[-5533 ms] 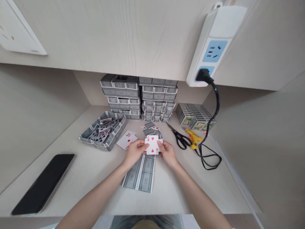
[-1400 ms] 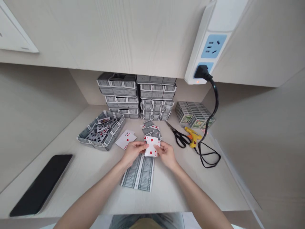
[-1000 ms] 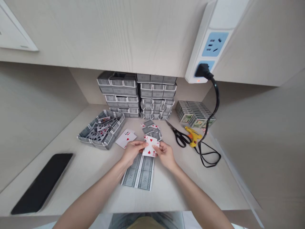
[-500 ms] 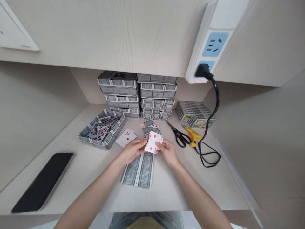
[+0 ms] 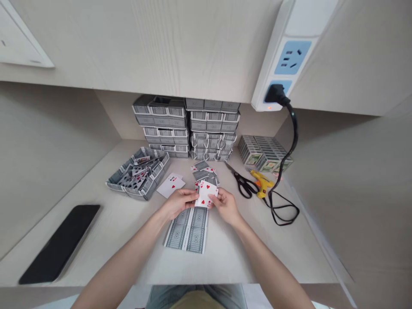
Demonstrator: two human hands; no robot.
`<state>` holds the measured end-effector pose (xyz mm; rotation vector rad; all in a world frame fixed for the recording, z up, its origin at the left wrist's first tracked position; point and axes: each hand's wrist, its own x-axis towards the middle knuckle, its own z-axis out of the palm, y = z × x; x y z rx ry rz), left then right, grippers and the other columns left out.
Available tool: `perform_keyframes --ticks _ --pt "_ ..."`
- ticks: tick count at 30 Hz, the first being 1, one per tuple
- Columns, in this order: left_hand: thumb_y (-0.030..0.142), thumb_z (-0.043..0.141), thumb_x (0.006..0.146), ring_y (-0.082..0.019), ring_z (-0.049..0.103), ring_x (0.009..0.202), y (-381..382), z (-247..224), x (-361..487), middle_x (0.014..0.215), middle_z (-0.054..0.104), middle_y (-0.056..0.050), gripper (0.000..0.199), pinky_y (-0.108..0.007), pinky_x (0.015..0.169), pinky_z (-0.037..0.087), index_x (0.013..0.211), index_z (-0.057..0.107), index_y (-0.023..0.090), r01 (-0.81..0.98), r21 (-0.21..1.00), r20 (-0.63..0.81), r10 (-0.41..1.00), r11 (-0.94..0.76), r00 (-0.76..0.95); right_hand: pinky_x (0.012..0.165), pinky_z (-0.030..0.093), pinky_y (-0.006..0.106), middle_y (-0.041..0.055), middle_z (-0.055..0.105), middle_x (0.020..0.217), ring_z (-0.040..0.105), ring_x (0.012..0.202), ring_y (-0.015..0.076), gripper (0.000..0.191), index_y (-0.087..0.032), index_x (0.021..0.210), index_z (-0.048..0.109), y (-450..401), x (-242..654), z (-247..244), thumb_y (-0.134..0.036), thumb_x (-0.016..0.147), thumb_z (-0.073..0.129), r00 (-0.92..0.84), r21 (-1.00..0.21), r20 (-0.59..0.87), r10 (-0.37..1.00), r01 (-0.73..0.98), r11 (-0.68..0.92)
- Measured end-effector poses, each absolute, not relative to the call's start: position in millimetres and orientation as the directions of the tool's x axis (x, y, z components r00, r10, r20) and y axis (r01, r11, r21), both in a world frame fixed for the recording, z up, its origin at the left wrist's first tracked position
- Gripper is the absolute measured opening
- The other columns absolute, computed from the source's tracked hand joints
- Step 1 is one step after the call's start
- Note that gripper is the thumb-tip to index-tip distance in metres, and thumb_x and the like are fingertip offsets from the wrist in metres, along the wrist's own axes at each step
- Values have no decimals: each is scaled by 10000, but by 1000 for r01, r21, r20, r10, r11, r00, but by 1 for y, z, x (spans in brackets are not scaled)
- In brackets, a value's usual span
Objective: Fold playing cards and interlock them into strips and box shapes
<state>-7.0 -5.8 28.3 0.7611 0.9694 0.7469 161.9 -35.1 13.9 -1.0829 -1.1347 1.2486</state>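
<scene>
Between both hands is a two of hearts playing card, face up, with the edge of a second card showing at its right. My left hand pinches the left edge. My right hand grips the right side, its thumb lying on the face. Just below the hands, a panel of grey-backed cards lies flat on the desk. Loose cards are scattered beyond the hands, partly hidden by the held card. To the left of them lie white-faced cards.
A card-built tray of loose cards stands at left, near a black phone. Stacked card boxes stand behind. Scissors, a yellow glue gun, its cable and packed decks are at right. A power strip hangs above.
The second card has slid further behind the two of hearts, so less of it shows at the right edge. My right hand has shifted slightly leftward.
</scene>
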Motion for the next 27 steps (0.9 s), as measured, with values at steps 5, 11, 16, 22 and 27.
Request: perform_keyframes --ticks 5,11,16,22,27 --pt "240 778 540 -114 607 625 -5 25 -7 662 671 -39 250 -252 661 523 725 667 114 -159 846 -427 826 508 368 477 507 260 13 628 631 562 518 132 300 -154 754 591 -34 163 12 -414 636 681 -5 -992 16 1000 -127 15" --pt "298 774 523 -128 608 625 -7 24 -5 650 669 -37 277 -276 671 515 694 662 112 -101 892 -384 855 441 350 439 519 266 5 625 605 553 492 128 320 -146 749 602 -34 161 11 -418 610 696 23 -988 -26 999 -156 -22" --pt "358 736 531 -118 568 548 -9 22 -1 564 630 3 259 -239 581 471 611 633 134 2 942 -323 903 337 284 400 510 257 11 634 595 549 459 126 318 -148 704 592 -36 157 8 -428 601 700 56 -986 -54 997 -163 -45" --pt "419 638 620 -93 456 459 -10 21 2 476 522 39 294 -204 474 347 538 542 153 182 975 -170 956 128 240 396 509 251 18 651 617 565 473 131 337 -132 758 611 -33 158 6 -415 602 704 48 -983 -69 996 -176 -60" --pt "428 507 738 -92 357 454 -16 21 6 451 395 54 331 -210 469 252 530 450 178 382 913 69 976 -146 208 341 466 238 8 641 570 539 410 123 333 -138 739 606 -32 159 6 -432 608 695 6 -980 -93 996 -177 -90"
